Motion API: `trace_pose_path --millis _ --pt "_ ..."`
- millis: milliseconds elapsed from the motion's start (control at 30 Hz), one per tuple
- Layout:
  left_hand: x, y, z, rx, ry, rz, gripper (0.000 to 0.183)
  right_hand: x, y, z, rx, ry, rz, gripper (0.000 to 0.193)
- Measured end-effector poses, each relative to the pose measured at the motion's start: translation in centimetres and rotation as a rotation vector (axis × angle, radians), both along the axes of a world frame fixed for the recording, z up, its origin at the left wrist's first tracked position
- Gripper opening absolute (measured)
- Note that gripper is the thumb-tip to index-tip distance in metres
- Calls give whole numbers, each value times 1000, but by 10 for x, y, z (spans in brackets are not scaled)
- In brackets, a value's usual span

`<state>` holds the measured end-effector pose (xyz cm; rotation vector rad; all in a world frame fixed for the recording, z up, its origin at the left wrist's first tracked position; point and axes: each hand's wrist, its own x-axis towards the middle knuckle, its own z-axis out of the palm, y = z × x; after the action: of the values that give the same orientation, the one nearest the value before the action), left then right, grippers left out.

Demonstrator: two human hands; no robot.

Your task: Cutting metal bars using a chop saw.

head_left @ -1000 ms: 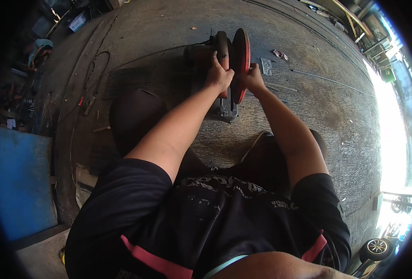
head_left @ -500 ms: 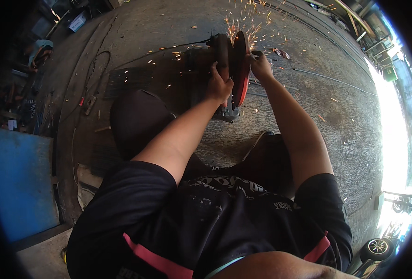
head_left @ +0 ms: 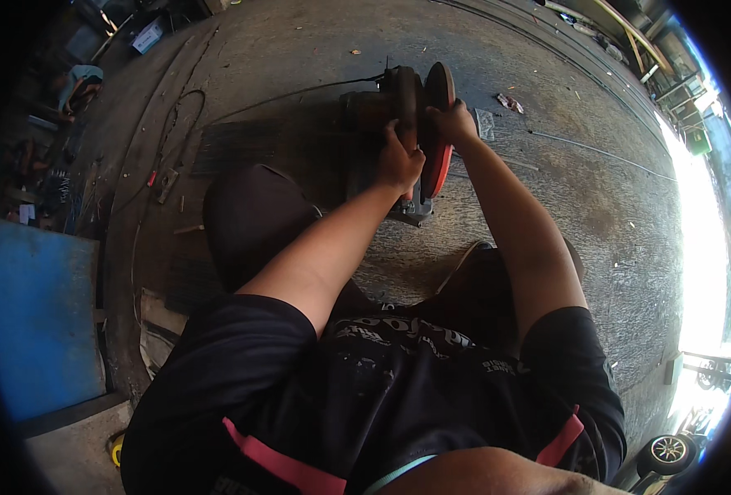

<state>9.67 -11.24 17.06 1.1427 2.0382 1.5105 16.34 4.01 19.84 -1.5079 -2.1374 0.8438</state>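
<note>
In front of me on the floor stands a chop saw (head_left: pixel 407 107), with a dark motor and a large upright disc (head_left: pixel 440 82) whose lower guard is red. My left hand (head_left: pixel 400 165) is closed round the saw's handle (head_left: pixel 410 136), thumb pointing up. At the disc's right face is my right hand (head_left: pixel 456 124), its fingers bent together; whatever they hold is hidden or too small to name. Below the disc shows part of the grey saw base (head_left: pixel 415 213). No sparks are visible.
A power cord (head_left: pixel 299 87) runs left from the saw. Thin rods (head_left: pixel 605 151) lie to the right, dark bars (head_left: pixel 229 148) to the left. A blue panel (head_left: pixel 39 305) stands at left. A person (head_left: pixel 80 87) crouches at far left; a wheel (head_left: pixel 668 450) sits lower right.
The sparks flying from the disc have stopped. My right hand has shifted slightly down and left along the disc. The whole view has moved a little.
</note>
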Motion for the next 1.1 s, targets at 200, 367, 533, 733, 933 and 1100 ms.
trace_pose_path --millis 200,367,533,733,933,1100 --pt "-8 2 -13 95 115 37 69 -7 -7 -9 53 -2 -21 56" --pt "-5 3 -12 65 79 -8 68 -1 -9 -20 202 88 5 40" --pt "-12 0 -16 20 187 -1 72 -6 -17 -10 281 139 34 35" --pt "-4 -4 -2 -78 298 26 73 -4 -14 -18 227 165 -59 45" --pt "-6 -3 -3 -36 -11 -63 71 -11 -7 0 -1 60 -130 50" --pt "-10 2 -19 130 247 34 70 -14 -7 -1 8 70 -101 39"
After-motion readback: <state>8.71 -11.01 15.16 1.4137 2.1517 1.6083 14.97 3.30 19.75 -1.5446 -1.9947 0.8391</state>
